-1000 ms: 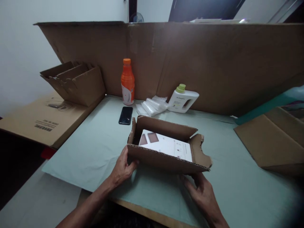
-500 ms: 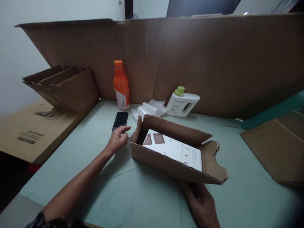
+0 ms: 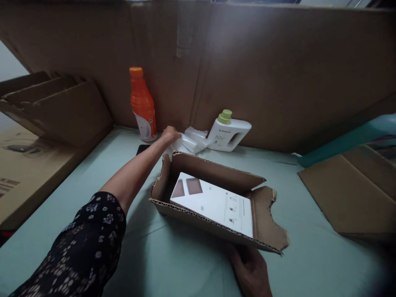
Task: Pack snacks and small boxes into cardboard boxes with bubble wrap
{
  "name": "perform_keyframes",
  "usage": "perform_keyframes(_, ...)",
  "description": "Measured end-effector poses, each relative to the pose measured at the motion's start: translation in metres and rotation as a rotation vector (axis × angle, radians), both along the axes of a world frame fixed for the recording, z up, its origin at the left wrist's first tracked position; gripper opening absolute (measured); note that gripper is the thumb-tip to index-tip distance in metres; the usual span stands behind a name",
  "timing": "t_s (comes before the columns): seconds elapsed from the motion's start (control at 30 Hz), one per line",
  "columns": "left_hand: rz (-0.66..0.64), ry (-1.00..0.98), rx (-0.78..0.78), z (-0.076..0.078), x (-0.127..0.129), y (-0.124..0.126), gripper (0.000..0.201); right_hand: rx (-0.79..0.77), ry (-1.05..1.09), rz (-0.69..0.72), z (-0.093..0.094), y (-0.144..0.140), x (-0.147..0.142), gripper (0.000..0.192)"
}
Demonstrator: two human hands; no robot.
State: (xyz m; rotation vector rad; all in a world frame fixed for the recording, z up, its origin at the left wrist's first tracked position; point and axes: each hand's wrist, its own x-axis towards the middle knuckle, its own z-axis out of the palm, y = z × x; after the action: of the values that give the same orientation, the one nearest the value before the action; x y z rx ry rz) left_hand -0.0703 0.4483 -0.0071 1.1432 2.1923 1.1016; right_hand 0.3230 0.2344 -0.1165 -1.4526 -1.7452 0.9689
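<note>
card (image 3: 213,203) in box (image 3: 216,229) | bags (image 3: 188,142) behind box | bottle (image 3: 142,105) left of bags | jug (image 3: 228,132) right

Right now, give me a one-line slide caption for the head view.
Left hand on clear plastic bags behind open cardboard box; right hand steadies the box's near edge.

Matt corrugated cardboard tray (image 3: 213,231) with rough torn edges, smooth white card (image 3: 216,204) inside, seemingly crinkly clear plastic bags (image 3: 188,142)
</note>
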Motion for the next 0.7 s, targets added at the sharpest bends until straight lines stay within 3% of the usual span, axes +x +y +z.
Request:
perform_keyframes(0.1, 0.000, -0.066, 0.184, 0.011, -0.003, -0.019, 0.006, 0.013, 0.019, -0.001, 0.006, 0.001, -0.004, 0.036)
perform_keyframes(0.17, 0.016, -0.086, 0.332, 0.027, -0.013, -0.048, 0.007, 0.035, 0.038, -0.002, 0.012, 0.002, -0.008, 0.037)
perform_keyframes(0.23, 0.054, -0.130, 0.515, 0.040, -0.025, -0.092, 0.014, 0.045, 0.062, 0.019, 0.017, 0.002, -0.011, 0.038)
perform_keyframes(0.3, 0.100, -0.254, 0.757, 0.040, -0.033, -0.148, 0.024, 0.041, 0.084, 0.044, 0.020, 0.004, -0.014, 0.038)
perform_keyframes(0.37, 0.170, -0.272, 0.803, 0.022, -0.031, -0.212, 0.030, 0.034, 0.090, 0.060, 0.021, 0.008, -0.014, 0.040)
perform_keyframes(0.43, 0.220, -0.201, 0.737, -0.009, -0.016, -0.275, 0.025, 0.020, 0.088, 0.069, 0.021, 0.012, -0.014, 0.043)
perform_keyframes(0.5, 0.195, -0.010, 0.642, -0.044, 0.009, -0.330, 0.009, 0.009, 0.090, 0.047, 0.021, 0.014, -0.014, 0.049)
perform_keyframes(0.53, 0.121, 0.113, 0.603, -0.060, 0.023, -0.353, 0.006, 0.008, 0.091, 0.020, 0.022, 0.012, -0.014, 0.052)
perform_keyframes(0.6, -0.055, 0.342, 0.535, -0.081, 0.050, -0.390, 0.017, 0.022, 0.096, -0.050, 0.024, 0.005, -0.014, 0.055)
perform_keyframes(0.7, -0.347, 0.498, 0.465, -0.087, 0.077, -0.421, 0.028, 0.063, 0.096, -0.122, 0.029, -0.017, -0.012, 0.049)
